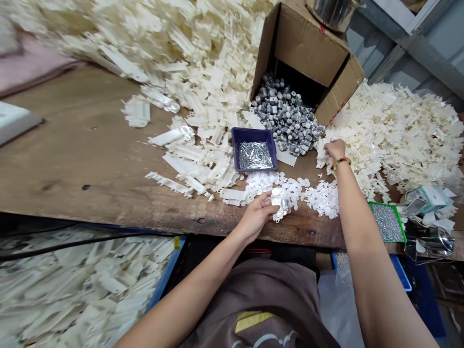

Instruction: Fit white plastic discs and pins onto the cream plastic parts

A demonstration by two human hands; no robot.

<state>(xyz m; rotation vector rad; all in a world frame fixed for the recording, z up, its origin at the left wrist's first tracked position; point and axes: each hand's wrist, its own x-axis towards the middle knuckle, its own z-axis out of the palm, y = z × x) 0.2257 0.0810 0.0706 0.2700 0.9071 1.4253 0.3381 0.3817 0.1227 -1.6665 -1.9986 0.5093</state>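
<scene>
My left hand is closed around a small white plastic housing with a silvery cylinder, seemingly a motor, set in it. It holds the housing just above the table's front edge. Farther right, my right hand reaches to the near left side of a heap of white plastic parts. Its fingers are bent together at the heap, and what they pinch is hard to make out. Small white round plastic pieces lie scattered between the two hands. Small metal motors spill from a tipped cardboard box.
A purple tray of metal pins stands beyond my left hand. Large piles of cream plastic parts cover the back of the wooden table. A green tray of tiny metal pieces sits right of my right forearm. More parts fill a container below left.
</scene>
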